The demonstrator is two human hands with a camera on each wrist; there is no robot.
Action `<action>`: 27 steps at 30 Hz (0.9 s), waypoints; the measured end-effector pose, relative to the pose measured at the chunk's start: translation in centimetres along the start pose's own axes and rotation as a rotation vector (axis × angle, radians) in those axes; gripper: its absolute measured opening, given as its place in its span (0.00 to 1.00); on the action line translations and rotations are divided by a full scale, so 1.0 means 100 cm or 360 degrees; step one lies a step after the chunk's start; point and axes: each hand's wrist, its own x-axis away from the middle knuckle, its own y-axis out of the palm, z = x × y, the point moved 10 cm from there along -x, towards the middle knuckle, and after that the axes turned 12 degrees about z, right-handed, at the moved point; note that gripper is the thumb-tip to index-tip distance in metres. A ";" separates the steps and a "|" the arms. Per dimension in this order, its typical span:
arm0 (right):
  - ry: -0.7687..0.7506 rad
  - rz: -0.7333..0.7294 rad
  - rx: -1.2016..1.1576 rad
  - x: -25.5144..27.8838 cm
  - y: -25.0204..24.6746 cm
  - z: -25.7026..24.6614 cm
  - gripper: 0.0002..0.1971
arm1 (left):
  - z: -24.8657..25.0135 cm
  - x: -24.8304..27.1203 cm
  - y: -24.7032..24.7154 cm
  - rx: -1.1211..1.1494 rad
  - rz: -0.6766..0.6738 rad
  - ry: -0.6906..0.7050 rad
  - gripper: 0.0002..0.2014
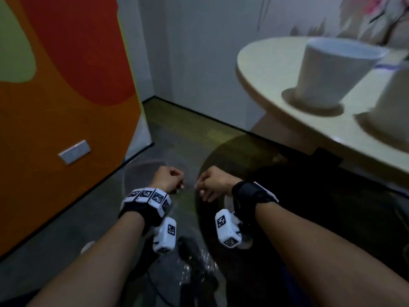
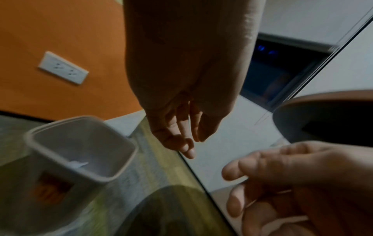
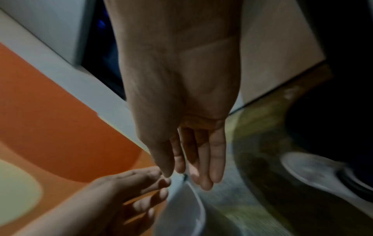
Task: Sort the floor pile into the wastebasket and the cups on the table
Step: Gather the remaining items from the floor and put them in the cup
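I am holding both hands low over the floor, close together but apart. The left hand (image 1: 169,178) is hanging with fingers (image 2: 188,149) loosely curled, holding nothing; the right hand (image 1: 215,181) is showing relaxed, nearly straight fingers (image 3: 217,159), also holding nothing. The wastebasket (image 2: 80,153), pale with a rounded-square rim, is standing on the floor beside the left hand. Two white tapered cups (image 1: 332,72) are standing upright on the round table (image 1: 261,69).

Both forearms reach forward side by side, tracker bands on the wrists. The left hand (image 1: 169,179) and right hand (image 1: 215,181) hang close together, not touching, fingers (image 3: 217,159) loose and holding nothing.
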 end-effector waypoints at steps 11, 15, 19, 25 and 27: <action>0.0424 -0.0345 0.0410 -0.060 0.183 0.210 0.07 | -0.252 0.009 0.113 -0.0575 -0.0464 -0.0477 0.05; 0.0507 -0.0387 0.0553 -0.067 0.221 0.277 0.10 | -0.324 0.033 0.158 -0.0871 -0.0741 -0.0436 0.06; 0.0625 -0.0218 0.0553 -0.069 0.229 0.332 0.12 | -0.361 0.040 0.190 -0.1039 -0.0852 -0.0290 0.15; 0.0631 0.0092 0.0368 -0.072 0.246 0.372 0.13 | -0.368 0.036 0.241 -0.1336 -0.1051 0.0138 0.25; 0.0631 0.0133 0.0408 -0.073 0.249 0.372 0.20 | -0.372 0.040 0.251 -0.1433 -0.1024 0.0169 0.27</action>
